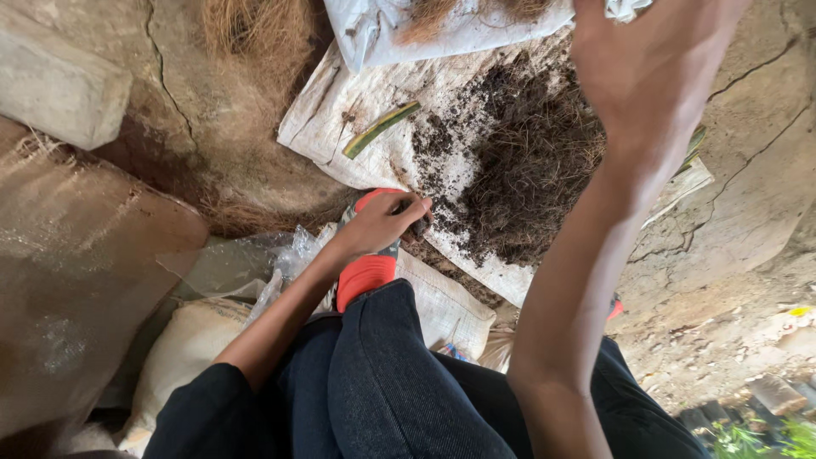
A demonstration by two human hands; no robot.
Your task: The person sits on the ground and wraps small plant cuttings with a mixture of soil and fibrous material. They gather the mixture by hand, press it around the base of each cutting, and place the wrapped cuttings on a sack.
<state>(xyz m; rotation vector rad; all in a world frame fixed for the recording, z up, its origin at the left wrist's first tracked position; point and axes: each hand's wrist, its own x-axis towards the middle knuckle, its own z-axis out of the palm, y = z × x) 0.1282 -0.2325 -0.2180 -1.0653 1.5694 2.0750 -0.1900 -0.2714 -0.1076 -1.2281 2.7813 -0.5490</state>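
sack [382,144]: woven plastic, matt | pile [527,170]: fibrous, crumbly | floor [756,212]: cracked, rough | bag [255,255]: glossy plastic

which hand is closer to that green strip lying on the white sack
Left. The left hand rests low at the sack's near edge, just below the green strip. The right hand is raised far to its right, over the dark fibre pile.

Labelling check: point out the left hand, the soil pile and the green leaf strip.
left hand [384,223], head view, on the back of the hand
soil pile [518,170], head view, on its dark fibrous middle
green leaf strip [381,129], head view, on its mid-length
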